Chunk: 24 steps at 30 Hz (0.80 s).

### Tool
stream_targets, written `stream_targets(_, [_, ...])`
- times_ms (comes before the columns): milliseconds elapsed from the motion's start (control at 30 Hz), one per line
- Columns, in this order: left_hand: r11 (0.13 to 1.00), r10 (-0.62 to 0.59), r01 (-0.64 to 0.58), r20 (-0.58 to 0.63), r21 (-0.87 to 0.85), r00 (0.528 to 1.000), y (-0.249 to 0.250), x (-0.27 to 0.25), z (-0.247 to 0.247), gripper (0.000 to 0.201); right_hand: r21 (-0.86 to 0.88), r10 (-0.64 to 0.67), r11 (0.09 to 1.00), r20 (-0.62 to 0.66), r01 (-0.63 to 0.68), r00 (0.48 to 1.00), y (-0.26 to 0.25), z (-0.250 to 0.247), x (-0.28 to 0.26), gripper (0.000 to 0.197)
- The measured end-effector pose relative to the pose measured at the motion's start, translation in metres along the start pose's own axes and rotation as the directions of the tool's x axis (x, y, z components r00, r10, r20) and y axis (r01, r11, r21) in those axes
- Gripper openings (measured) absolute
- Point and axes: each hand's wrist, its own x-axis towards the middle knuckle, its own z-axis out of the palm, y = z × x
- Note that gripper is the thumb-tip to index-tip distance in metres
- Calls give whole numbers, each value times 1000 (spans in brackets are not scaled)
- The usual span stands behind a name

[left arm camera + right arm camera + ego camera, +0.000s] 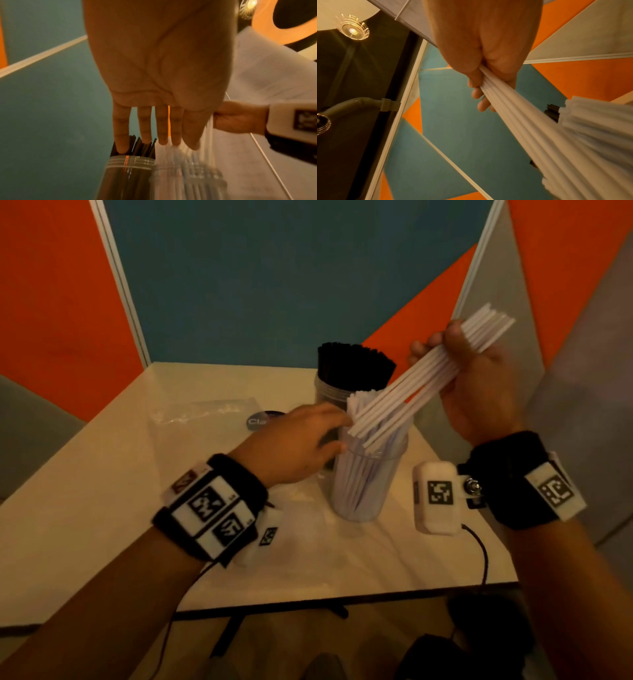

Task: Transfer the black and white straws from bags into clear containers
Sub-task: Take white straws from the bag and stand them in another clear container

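Note:
My right hand (455,354) grips a bundle of white straws (411,392), held slanted, with the lower ends at the mouth of the near clear container (366,491). That container holds several white straws standing upright. My left hand (329,429) is beside its mouth, fingers straight and touching the standing straws. Behind it a second clear container (329,392) is packed with black straws (352,364). In the left wrist view the fingers (161,132) reach straight over both containers (126,175). In the right wrist view the right hand (481,86) is curled round the white bundle (530,128).
An empty clear bag (205,412) lies flat on the cream table (102,508) at the back left, with a dark round lid (263,419) next to it. Orange and blue partition panels close in the table on the far sides. The table's front edge (308,601) is near me.

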Motion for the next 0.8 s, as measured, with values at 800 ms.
stream_targets(800, [999, -44, 44, 30, -11, 999, -6, 12, 34, 52, -253, -159, 958, -67, 137, 985, 19, -3, 23, 22])
